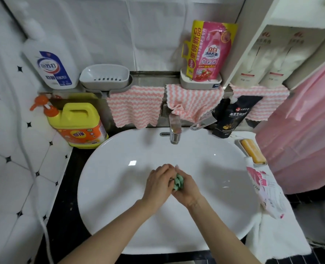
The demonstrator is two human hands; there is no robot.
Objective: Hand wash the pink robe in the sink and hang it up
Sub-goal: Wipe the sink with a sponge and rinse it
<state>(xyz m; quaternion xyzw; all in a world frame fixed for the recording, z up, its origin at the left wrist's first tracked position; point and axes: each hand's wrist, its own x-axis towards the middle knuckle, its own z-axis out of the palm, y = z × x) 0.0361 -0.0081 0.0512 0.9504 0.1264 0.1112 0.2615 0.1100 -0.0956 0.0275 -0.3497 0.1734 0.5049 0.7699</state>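
Head view: green cloth wad (pixel 178 181), bunched, axis unclear; left hand (pixel 158 184) and right hand (pixel 186 189) curled round it over sink (pixel 119 187).

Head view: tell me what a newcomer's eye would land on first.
The left hand and right hand meet over the middle of the white sink, gripping a small green cloth between them. A yellow jug stands at the sink's back-left corner, and a wide pink fabric hangs along the right edge.
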